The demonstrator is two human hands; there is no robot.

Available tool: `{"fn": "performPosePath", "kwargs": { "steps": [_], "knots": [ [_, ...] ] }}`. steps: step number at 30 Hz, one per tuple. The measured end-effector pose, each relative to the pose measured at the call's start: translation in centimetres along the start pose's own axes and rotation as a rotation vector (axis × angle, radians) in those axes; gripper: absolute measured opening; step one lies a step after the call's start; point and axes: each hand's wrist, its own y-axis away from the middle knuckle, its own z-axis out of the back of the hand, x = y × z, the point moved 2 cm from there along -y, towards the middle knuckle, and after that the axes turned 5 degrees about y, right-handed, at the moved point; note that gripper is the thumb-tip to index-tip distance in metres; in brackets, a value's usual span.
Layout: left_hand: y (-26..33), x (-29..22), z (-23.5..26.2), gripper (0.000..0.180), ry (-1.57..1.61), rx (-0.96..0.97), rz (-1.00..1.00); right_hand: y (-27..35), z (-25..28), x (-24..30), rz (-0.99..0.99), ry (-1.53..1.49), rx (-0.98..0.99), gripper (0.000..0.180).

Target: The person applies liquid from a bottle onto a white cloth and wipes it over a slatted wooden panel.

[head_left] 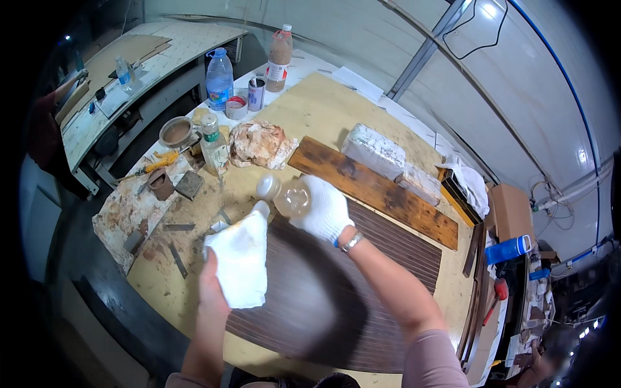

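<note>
My right hand point(325, 208), in a white knit glove, is wrapped round a clear plastic bottle point(292, 199). The bottle tilts, its pale top pointing left, just above a folded white cloth point(242, 262). My bare left hand point(211, 284) grips that cloth from its left side; some of its fingers are hidden behind it. Both hands are over a dark brown, wood-grained panel point(291, 278) lying on the worktable. Beyond the panel rests a stained wooden board point(369, 187).
Left of the panel are a smaller bottle point(213, 145), a crumpled stained rag point(259, 143), a dark block point(189, 185) and metal scrapers point(178, 260). Large bottles point(220, 81) stand behind. A wrapped white block point(375, 150) lies beyond the board; a red mallet point(500, 291) is at right.
</note>
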Motion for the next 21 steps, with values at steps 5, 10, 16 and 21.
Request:
{"fn": "performPosePath", "kwargs": {
  "steps": [5, 10, 16, 21],
  "knots": [
    [1.7, -3.8, 1.2, 0.067, -0.098, -0.092, -0.169, -5.6, -6.8, 0.2, 0.012, -0.919, -0.256, 0.074],
    [3.3, -5.4, 0.9, 0.064, -0.256, -0.093, -0.254, -8.8, -12.8, 2.4, 0.013, -0.943, -0.329, 0.081],
    [1.5, -1.9, -0.6, 0.06, -0.337, -0.089, -0.17, -7.4, -13.0, -0.2, 0.141, -0.618, -0.149, 0.083],
    [-0.7, 4.0, -5.8, 0.056, -0.426, -0.12, -0.04, 0.7, -5.2, -11.4, 0.088, -0.303, -0.266, 0.058]
  ]
}}
